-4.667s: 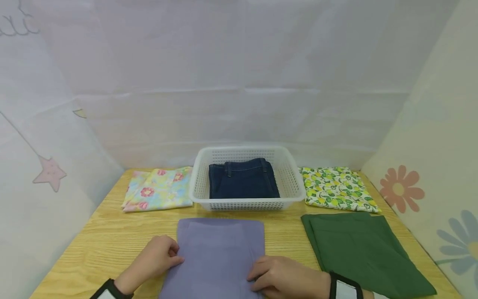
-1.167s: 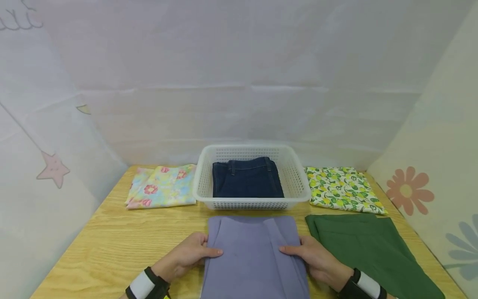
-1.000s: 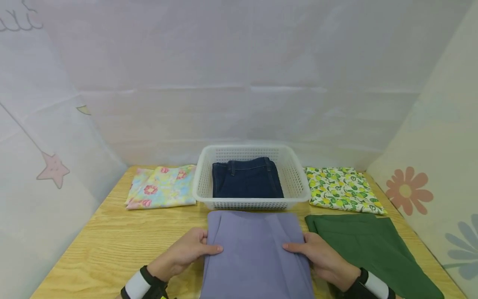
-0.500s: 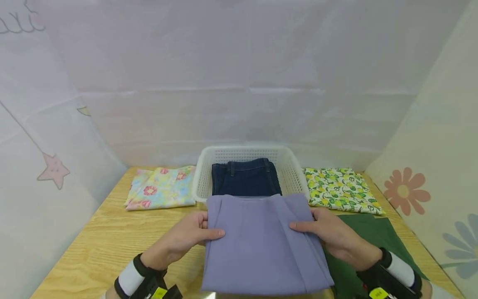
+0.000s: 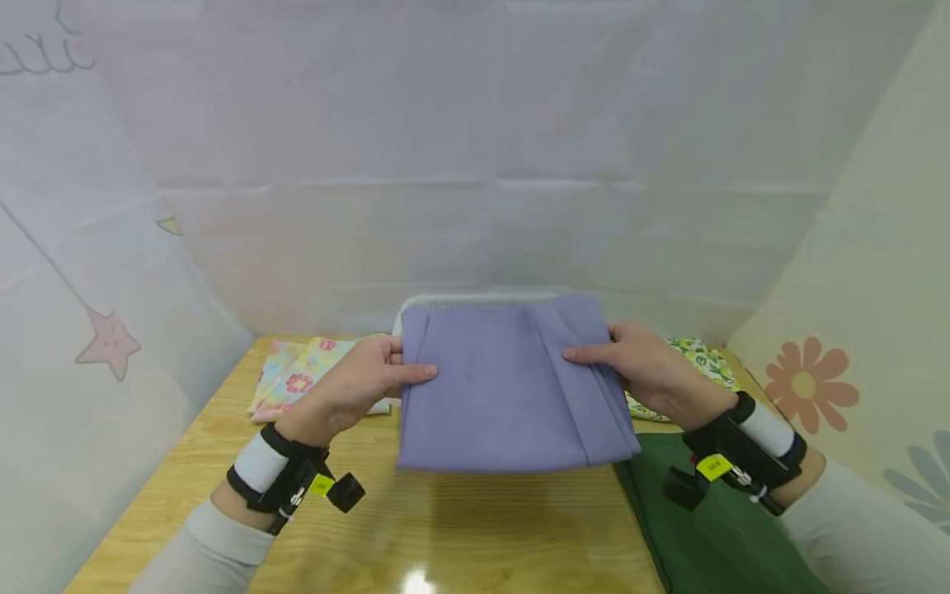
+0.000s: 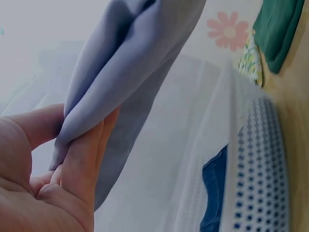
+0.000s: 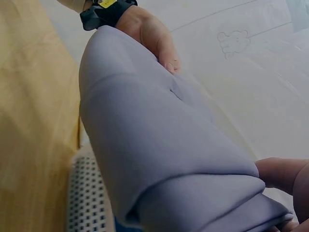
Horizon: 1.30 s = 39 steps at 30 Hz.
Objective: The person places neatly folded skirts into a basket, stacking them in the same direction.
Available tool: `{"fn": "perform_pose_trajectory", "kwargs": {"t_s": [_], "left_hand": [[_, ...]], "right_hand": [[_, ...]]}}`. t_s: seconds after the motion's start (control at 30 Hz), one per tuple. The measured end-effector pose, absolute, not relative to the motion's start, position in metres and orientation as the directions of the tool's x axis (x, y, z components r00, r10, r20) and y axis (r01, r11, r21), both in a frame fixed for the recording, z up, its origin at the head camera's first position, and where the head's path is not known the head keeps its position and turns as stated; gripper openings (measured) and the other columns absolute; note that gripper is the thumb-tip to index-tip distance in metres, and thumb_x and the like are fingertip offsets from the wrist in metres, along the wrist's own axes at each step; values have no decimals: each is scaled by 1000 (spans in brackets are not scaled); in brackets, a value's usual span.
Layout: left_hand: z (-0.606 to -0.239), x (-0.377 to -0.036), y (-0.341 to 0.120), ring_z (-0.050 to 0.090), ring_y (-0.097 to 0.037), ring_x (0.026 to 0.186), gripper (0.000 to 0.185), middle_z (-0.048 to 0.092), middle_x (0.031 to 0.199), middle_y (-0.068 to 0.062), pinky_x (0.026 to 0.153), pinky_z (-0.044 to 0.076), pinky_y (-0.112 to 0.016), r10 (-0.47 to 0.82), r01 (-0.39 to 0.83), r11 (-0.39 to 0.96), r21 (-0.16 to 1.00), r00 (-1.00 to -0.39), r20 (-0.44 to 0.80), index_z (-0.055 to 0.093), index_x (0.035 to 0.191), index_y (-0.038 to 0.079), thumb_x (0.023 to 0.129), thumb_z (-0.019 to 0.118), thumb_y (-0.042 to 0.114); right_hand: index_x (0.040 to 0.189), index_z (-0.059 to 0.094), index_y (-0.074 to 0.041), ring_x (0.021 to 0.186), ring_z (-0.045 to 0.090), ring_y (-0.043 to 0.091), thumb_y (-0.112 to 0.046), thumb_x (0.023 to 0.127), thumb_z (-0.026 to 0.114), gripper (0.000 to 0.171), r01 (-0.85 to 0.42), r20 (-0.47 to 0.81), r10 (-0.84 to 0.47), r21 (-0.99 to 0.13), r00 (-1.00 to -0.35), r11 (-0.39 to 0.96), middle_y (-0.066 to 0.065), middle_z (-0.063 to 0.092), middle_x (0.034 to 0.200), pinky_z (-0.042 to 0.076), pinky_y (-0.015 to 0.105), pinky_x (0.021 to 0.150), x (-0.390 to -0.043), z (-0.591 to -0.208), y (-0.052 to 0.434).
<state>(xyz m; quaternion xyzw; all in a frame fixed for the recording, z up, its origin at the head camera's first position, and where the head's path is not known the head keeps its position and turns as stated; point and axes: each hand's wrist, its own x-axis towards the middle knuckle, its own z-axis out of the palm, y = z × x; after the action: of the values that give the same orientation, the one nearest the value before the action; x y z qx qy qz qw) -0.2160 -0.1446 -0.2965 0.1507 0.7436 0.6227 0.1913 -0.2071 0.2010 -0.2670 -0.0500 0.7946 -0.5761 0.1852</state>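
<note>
A folded purple garment point(image 5: 497, 388) hangs in the air between both hands, its lower edge above the table. My left hand point(image 5: 352, 384) pinches its left side, thumb in front and fingers behind. On the opposite side my right hand point(image 5: 656, 371) grips it the same way. In the left wrist view the folded layers sit between thumb and fingers. The white basket point(image 6: 256, 159) is behind the garment, which hides most of it in the head view. Dark blue jeans point(image 6: 215, 188) show partly inside the basket.
A folded floral cloth point(image 5: 297, 379) lies at the back left of the wooden table point(image 5: 356, 536). At the back right is a lemon-print cloth point(image 5: 705, 360), and a green garment point(image 5: 712, 520) lies nearer on the right. White curtains enclose the table.
Both hands first adjusted the purple garment on the table, then gripped its sides. They have since lifted it up and forward, so it now covers most of the basket in the head view.
</note>
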Motion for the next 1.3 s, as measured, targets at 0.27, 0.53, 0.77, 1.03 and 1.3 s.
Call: {"fn": "perform_pose_trajectory", "kwargs": {"t_s": [0.27,0.53,0.77,1.03,1.3], "left_hand": [[-289,-255,-145,67,-20,111,45,61,136,-18,102,51,-41,365,-20,195,981,-926,-91,55,136,0,96,66,17],[-309,-293,-135,61,-28,123,46,59,138,-14,104,51,-41,247,-41,199,979,-965,-91,58,136,3,94,68,17],[-339,-317,-126,67,-23,109,38,64,130,-17,98,54,-38,119,-77,218,973,-987,-105,65,126,-2,91,70,14],[-369,-325,-115,49,-13,67,30,50,72,0,63,44,-24,19,-65,387,920,-997,-79,50,71,7,91,71,15],[-379,-327,-99,21,-12,54,55,18,60,4,52,20,-25,-1,46,587,808,-998,57,23,63,15,87,72,14]], "right_hand": [[152,27,3,134,44,37,-17,95,65,71,137,-213,-248,-947,-945,292,23,34,153,44,46,108,-251,-257,188],[152,27,5,140,39,36,-14,93,67,73,183,-223,-182,-960,-958,211,21,33,156,37,47,116,-293,-280,182],[148,34,7,138,44,37,-10,92,68,67,179,-210,-136,-961,-968,213,23,39,153,40,49,114,-324,-316,182],[147,35,9,138,44,40,-11,95,65,63,194,-231,-106,-941,-967,278,26,39,153,40,51,114,-336,-355,181],[144,39,12,136,46,42,-9,95,63,58,182,-216,-70,-928,-974,326,29,42,149,42,53,111,-339,-377,184]]}}
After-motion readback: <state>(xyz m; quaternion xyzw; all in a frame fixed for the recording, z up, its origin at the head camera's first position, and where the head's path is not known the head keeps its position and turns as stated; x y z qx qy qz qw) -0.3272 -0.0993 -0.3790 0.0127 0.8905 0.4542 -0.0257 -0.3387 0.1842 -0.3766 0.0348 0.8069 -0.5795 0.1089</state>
